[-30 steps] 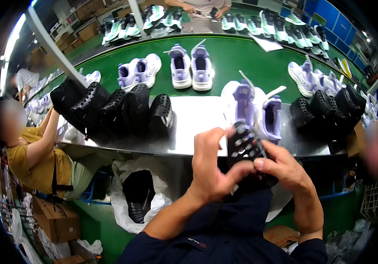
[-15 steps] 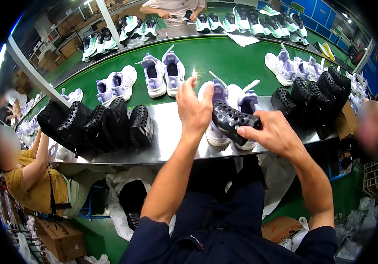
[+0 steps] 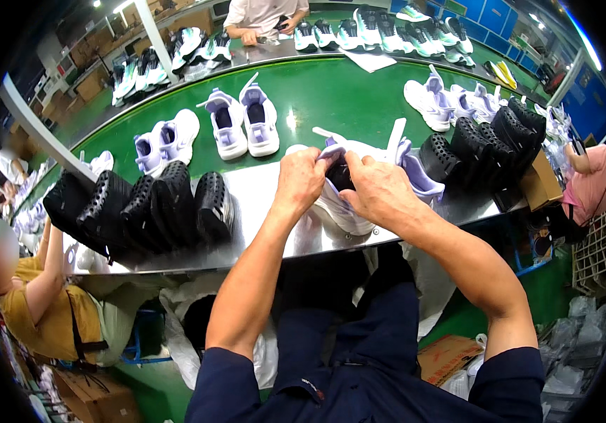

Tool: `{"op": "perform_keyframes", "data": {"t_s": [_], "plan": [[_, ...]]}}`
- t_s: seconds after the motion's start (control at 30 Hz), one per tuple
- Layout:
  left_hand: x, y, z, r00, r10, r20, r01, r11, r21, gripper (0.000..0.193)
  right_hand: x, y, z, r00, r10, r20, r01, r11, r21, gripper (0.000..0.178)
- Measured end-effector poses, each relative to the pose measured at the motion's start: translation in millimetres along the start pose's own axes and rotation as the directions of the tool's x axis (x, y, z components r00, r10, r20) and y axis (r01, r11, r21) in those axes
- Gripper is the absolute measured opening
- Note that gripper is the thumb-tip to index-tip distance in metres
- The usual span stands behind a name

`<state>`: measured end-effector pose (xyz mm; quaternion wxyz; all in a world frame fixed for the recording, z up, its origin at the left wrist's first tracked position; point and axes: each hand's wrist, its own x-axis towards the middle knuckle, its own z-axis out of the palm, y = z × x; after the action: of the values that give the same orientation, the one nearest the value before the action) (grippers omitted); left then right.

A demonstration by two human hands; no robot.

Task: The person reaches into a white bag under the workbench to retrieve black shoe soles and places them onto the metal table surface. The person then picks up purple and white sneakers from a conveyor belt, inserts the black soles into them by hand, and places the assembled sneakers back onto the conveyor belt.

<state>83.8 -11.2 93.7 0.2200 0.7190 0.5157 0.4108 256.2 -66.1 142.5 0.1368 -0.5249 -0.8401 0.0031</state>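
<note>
A white and lavender sneaker (image 3: 342,217) stands on the metal edge of the bench in front of me, its opening between my hands. My left hand (image 3: 301,182) is closed on one side of its collar. My right hand (image 3: 382,189) grips the other side, with thumb and fingers bent at the opening. Something black (image 3: 340,176) shows inside the opening; most of it is hidden. Just beyond my right hand, a second white and lavender sneaker (image 3: 423,180) leans over, partly covered. Light pull tabs stick up from both shoes.
Black perforated shoe-shaped forms (image 3: 211,204) stand in a row at left; more forms (image 3: 469,144) are at right. Paired lavender sneakers (image 3: 257,120) sit on the green belt (image 3: 317,92). A co-worker in yellow (image 3: 49,303) is at left, another person (image 3: 264,17) across the bench.
The black perforated form, held by my right hand over the shoes, is no longer seen whole. Both hands have closed on the left sneaker's collar; the right sneaker has tipped over. The view has shifted slightly.
</note>
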Motion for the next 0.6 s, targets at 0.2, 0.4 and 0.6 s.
{"op": "perform_keyframes", "data": {"t_s": [0.2,0.4,0.6], "plan": [[5,12,-2,0.995,-0.048,0.089,0.061,0.987,-0.145,0.024,28,18,47,0.999,0.014,-0.042,-0.017,0.997,-0.073,0.016],[-39,12,20,0.983,-0.094,-0.156,0.106,0.992,0.069,0.074,2,12,40,0.814,0.23,-0.533,-0.002,0.919,0.394,0.038],[-56,14,3,0.962,-0.272,0.032,0.274,0.957,-0.092,0.074,20,22,28,0.993,0.12,-0.019,-0.056,0.588,0.807,0.062]]}}
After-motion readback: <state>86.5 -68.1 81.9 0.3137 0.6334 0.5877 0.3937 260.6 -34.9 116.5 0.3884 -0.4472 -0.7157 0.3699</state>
